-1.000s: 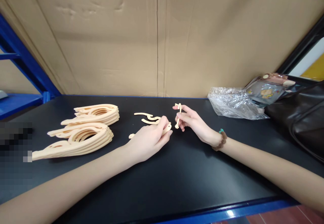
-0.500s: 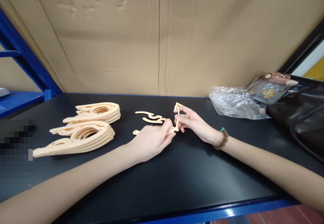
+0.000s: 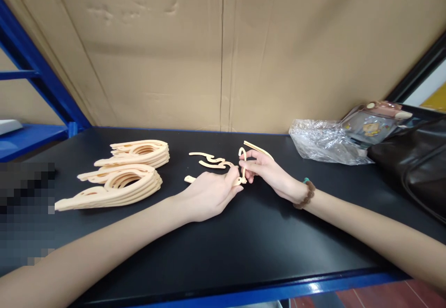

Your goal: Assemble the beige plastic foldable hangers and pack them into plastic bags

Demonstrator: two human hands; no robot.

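Observation:
Near the middle of the black table, my left hand [image 3: 212,194] is closed around a flat cream plastic piece [image 3: 190,179], whose rounded end shows left of the hand. At its other end, by my left fingertips, stands a cream hook [image 3: 244,165], upright with its curved tip on top. My right hand [image 3: 259,167] pinches the hook's shaft between thumb and fingers. Behind the hands lie loose curved cream pieces [image 3: 212,159]. A thin cream strip [image 3: 258,147] shows just behind my right hand.
Two stacks of cream hanger-shaped parts, a rear one [image 3: 153,154] and a front one [image 3: 139,189], lie at left. Clear plastic wrapping [image 3: 310,140] and a dark leather bag [image 3: 414,159] are at right. A cardboard wall [image 3: 156,66] stands behind the black table [image 3: 278,243].
The view has shifted slightly, moving the table items a little to the right in the picture. The thin strip behind my right hand is more exposed. Both hands keep their grip.

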